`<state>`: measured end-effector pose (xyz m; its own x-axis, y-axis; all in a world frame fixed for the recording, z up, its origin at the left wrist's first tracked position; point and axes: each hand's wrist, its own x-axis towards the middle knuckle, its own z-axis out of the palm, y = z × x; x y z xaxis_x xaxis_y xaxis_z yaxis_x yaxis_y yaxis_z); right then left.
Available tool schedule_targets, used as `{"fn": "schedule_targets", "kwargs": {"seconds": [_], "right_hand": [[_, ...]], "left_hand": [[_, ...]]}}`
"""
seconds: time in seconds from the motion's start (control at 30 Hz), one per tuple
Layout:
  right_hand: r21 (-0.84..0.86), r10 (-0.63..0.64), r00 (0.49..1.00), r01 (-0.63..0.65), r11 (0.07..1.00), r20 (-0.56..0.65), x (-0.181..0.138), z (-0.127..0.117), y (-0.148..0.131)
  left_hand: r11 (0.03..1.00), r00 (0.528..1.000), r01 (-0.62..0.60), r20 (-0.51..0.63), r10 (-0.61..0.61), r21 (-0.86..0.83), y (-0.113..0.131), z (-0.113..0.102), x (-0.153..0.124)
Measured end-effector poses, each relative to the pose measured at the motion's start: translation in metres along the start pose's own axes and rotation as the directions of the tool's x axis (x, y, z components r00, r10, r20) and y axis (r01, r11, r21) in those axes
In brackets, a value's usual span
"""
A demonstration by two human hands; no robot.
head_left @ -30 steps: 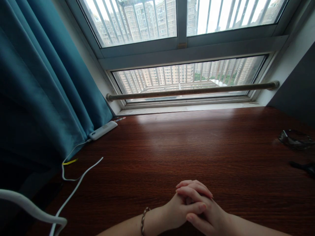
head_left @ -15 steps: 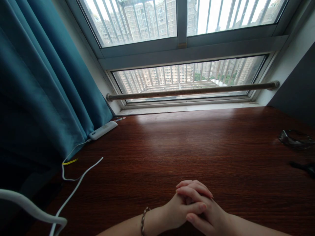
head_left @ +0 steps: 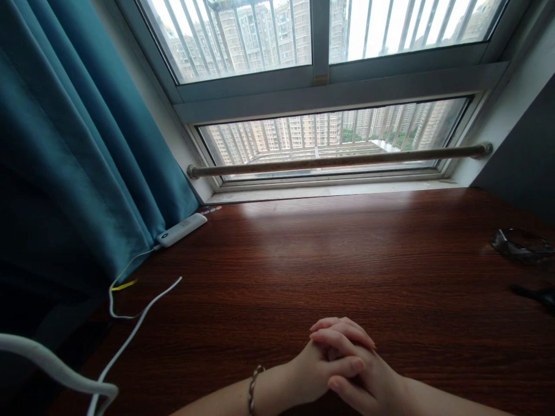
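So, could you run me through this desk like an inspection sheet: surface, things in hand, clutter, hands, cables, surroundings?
Surface: dark wooden desk, glossy.
Things in hand: nothing seen; the hands hold only each other.
Clutter: clear glasses and a dark object at the right edge.
Hands: left hand and right hand clasped, fingers interlaced, resting on the desk; bracelet on the left wrist.
Cables: white cables trailing from a white device.
Surroundings: teal curtain, barred window, metal rod.

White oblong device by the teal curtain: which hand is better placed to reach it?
Left, probably. The white oblong device lies far left on the dark wooden desk; the left hand, clasped with the right hand, sits on that side, so the right would need to cross over.
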<state>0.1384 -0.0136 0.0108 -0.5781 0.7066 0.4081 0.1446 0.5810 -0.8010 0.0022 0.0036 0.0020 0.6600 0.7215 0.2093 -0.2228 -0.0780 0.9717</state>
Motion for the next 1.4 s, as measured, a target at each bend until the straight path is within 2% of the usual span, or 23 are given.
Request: {"fn": "schedule_targets", "kwargs": {"seconds": [1.4], "right_hand": [[0.011, -0.033, 0.999, 0.033, 0.999, -0.021, 0.0000, 0.0002, -0.0001]], "left_hand": [[0.999, 1.000, -0.002, -0.001, 0.002, 0.035, 0.0018, -0.0009, -0.0005]]}}
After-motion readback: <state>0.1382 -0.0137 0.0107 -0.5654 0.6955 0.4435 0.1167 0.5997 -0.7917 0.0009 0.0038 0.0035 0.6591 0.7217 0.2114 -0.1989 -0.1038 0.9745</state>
